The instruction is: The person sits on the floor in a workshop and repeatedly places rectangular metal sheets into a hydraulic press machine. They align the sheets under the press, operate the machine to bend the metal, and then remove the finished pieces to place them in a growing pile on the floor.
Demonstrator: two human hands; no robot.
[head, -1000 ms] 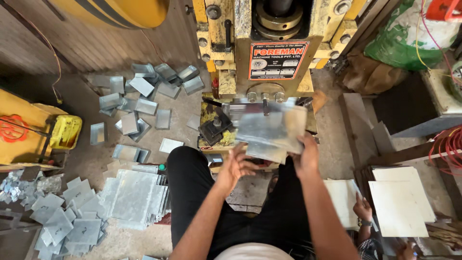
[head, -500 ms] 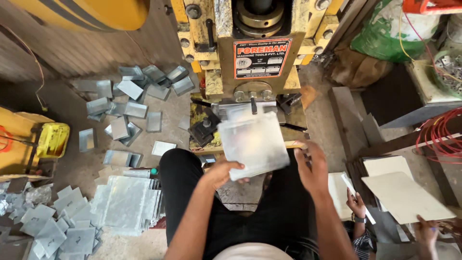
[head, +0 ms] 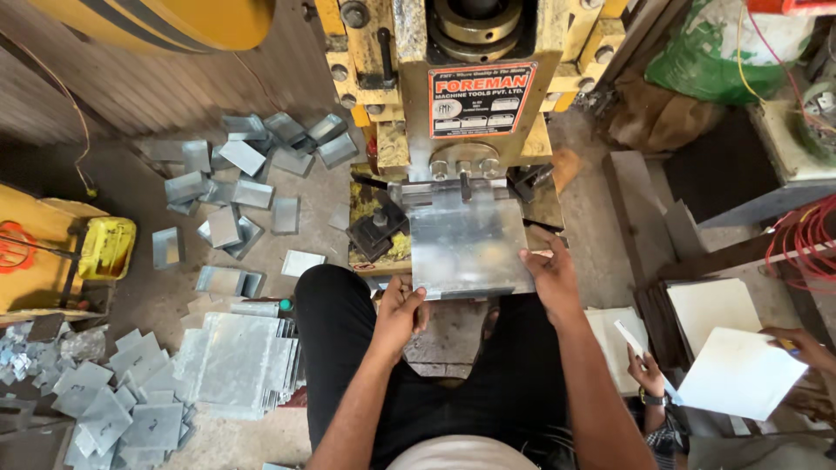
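Sheet metal, a flat square galvanised plate (head: 468, 248), is lying on the bed of the yellow press machine (head: 461, 87), its far edge tucked under the tooling and its near edge overhanging toward the person. Its surface is dull silver-grey, shining faintly with pale patches, and a thin bright line is running along its near edge.

The right hand (head: 550, 280) is gripping the plate's near right corner, thumb on top and fingers curled beneath. The left hand (head: 399, 312) is sitting just below the plate's near left corner, fingers curled closed; I cannot tell whether it is touching the plate or holding anything.

The person is sitting in black trousers, knees spread before the press. On the left of the press bed, a dark blocky tool part (head: 376, 228) is resting on yellowed grime.

The floor is bare, dusty concrete. Far left, bent metal pieces (head: 244, 174) are lying scattered in a loose heap. Near left, a stack of flat sheets (head: 239, 361) is sitting beside smaller cut plates (head: 113, 400). A yellow container (head: 107, 248) is standing at the left edge. At the right, another person's hand (head: 646, 370) is holding a white card near pale boards (head: 712, 305), with red cable (head: 805, 239) coiling beyond.
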